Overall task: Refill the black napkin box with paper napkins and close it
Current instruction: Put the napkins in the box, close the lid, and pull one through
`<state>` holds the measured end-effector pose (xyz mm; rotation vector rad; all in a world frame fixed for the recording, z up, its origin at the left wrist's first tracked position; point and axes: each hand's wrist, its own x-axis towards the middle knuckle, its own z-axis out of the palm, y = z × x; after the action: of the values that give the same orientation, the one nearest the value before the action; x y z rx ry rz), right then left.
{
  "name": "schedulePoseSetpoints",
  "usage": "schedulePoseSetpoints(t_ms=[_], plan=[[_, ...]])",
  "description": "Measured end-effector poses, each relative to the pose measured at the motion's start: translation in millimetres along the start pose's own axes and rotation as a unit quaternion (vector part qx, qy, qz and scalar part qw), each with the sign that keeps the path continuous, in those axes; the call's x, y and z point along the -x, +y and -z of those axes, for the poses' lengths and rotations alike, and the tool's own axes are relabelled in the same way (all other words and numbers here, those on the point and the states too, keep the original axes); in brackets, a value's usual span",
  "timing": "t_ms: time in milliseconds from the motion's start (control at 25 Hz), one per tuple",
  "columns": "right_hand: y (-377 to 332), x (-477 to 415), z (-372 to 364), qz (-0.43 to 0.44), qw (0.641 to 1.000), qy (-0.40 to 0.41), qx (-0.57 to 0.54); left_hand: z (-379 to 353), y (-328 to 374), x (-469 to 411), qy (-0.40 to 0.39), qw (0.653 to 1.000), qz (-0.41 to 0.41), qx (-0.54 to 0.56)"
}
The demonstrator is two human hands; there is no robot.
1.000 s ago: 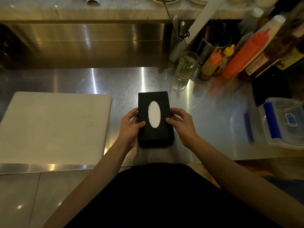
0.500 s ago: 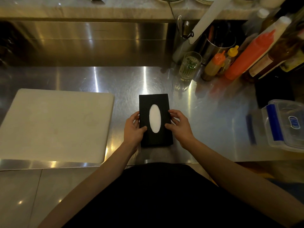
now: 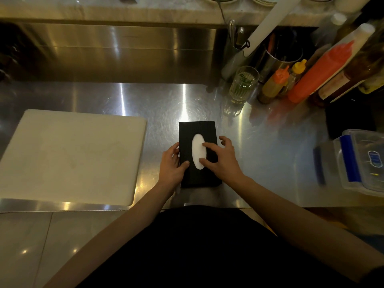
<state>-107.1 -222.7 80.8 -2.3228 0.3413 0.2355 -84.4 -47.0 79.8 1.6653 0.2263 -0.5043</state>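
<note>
Your black napkin box (image 3: 197,129) lies flat on the steel counter (image 3: 259,154). Its long sides run away from you and its slotted top faces up, with a white napkin (image 3: 197,151) filling the oval slot. The box's near end sits close to the counter's front edge, just ahead of your body.

Your left hand (image 3: 170,165) grips the box's left edge, with the thumb laid on the top face and the other fingers wrapped down the left wall. Your right hand (image 3: 223,161) rests on top with its fingers spread apart. Its index fingertip (image 3: 205,144) touches the napkin in the slot and the thumb meets the slot's near right rim. The remaining fingers arch over the box's right edge, and you cannot tell whether they touch it.

On your left, the white cutting board (image 3: 72,154) lies near, its right edge roughly parallel to the box. Only a narrow strip of steel separates them, and your left hand sits in that strip.

Past the box's far end, steel runs back to the rear wall. At the back right stand a ribbed glass (image 3: 244,84), an orange-capped squeeze bottle (image 3: 274,84) and a tall red squeeze bottle (image 3: 320,75), well apart from the box.

On your right, a broad stretch of counter leads to a clear plastic container (image 3: 361,161) with blue clips, at the counter's right end.
</note>
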Motion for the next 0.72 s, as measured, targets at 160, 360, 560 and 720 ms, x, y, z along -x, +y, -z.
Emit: schedulePoseSetpoints(t_ms=[160, 360, 560, 720], plan=[[-4, -10, -1, 0.057, 0.99, -0.004, 0.127, 3, -5, -2, -0.012, 1.0, -0.019, -0.005], [-7, -15, -4, 0.067, 0.982, 0.008, 0.179, 2, -7, -5, -0.011, 0.999, -0.028, -0.019], [-15, -17, -11, 0.06, 0.976, 0.044, 0.205, 2, -7, -5, -0.013, 0.999, -0.025, -0.027], [-19, -20, -18, 0.066, 0.962, 0.079, 0.252, 2, -7, -6, -0.012, 0.999, -0.026, -0.028]])
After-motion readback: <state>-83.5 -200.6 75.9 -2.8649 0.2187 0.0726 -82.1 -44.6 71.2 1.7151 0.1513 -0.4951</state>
